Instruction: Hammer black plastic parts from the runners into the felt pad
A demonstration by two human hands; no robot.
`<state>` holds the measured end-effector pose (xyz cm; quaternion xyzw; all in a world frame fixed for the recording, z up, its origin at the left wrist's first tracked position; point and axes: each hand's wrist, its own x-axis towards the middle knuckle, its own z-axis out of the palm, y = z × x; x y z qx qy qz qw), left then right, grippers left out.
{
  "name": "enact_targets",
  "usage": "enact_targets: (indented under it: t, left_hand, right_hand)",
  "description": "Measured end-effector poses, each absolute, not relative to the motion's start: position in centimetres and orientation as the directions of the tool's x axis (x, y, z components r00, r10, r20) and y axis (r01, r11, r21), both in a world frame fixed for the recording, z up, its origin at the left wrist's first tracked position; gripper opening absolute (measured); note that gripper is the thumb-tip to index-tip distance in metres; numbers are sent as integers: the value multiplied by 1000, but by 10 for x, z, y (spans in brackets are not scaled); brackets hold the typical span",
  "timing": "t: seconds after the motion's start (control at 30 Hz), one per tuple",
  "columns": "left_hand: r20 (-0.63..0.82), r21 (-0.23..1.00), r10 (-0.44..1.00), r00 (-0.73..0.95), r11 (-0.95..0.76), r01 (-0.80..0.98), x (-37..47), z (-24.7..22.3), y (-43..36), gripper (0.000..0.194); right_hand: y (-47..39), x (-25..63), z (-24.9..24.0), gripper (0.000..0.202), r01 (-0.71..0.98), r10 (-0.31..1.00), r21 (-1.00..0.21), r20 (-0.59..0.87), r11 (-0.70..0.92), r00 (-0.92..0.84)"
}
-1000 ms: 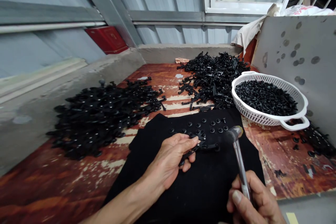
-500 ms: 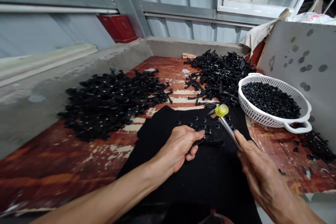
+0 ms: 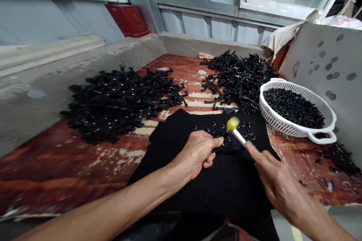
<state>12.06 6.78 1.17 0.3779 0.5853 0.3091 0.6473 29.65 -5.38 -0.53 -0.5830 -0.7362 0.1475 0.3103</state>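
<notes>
My left hand (image 3: 199, 152) is closed on a slim black plastic part (image 3: 227, 147), pinching it just above the black cloth (image 3: 209, 184). My right hand (image 3: 274, 177) grips the metal handle of a small mallet (image 3: 233, 123) with a yellow head, slightly blurred. The mallet's head hangs close to the fingertips of my left hand, over the black part; whether it touches cannot be made out. Several round black caps (image 3: 250, 135) lie on the cloth around the mallet's head. Much of the part is hidden by my left fingers.
A heap of black parts (image 3: 118, 101) lies on the left of the worn red-brown table (image 3: 93, 173), another heap (image 3: 240, 75) at the back. To the right stands a white basket (image 3: 285, 124) full of small black pieces. A grey spotted panel (image 3: 325, 64) rises behind it.
The mallet has moved left, its head coming nearer my left hand. My right hand has shifted left with it. My left hand keeps its hold on the black part.
</notes>
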Motion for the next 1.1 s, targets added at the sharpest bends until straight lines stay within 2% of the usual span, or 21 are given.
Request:
enact_targets:
  t: [0.07,0.17,0.23,0.27,0.33,0.4,0.47,0.53,0.67,0.73,0.8,0.87,1.0,1.1]
  left_hand:
    - [-526,850,843,112,524,51,121,11,68,35]
    - [-519,855,848,105,516,59,122,11,67,36]
    - [-509,861,853,114,506,63,122,11,67,35]
    - [-507,862,855,113,502,68,122,11,66,34]
    - [-503,864,859,97,497,81,122,11,66,31]
    - [-499,866,862,85,492,92,122,10,65,28]
    - [-489,872,867,96,480,99,121,8,64,27]
    - [-468,883,877,111,459,99,121,5,64,27]
    - [-434,901,892,130,426,83,120,2,61,27]
    - [-442,897,886,141,437,71,116,3,59,25]
    - [-453,890,867,207,454,43,107,4,59,24]
    - [-476,862,813,334,507,-5,95,5,61,24]
    - [-495,714,658,568,680,-166,68,0,70,22]
    - [-437,632,625,646,725,-274,58,-7,74,15]
  right_hand:
    - [-53,298,-5,63,760,968,-604,210,240,-138]
    - [-57,296,-4,65,711,925,-641,377,290,-38]
    - [-58,294,-4,68,731,886,-602,463,321,-9]
    - [-58,294,-3,68,757,895,-573,446,313,-32]
    - [-57,296,-1,64,803,945,-534,310,265,-105]
    - [-55,298,2,61,799,968,-558,217,226,-122]
    - [-54,299,5,60,755,953,-611,298,239,-61]
    - [-54,299,6,60,747,931,-613,365,256,-20]
    - [-56,297,2,54,780,968,-584,223,226,-113]
    - [-63,296,-5,52,756,950,-607,306,245,-62]
    - [-74,298,-17,54,751,894,-609,444,255,57]
    - [-84,301,-32,57,771,857,-599,494,216,143]
    - [-92,312,-53,56,834,904,-521,423,183,66]
    - [-85,317,-52,53,879,920,-430,390,206,-25]
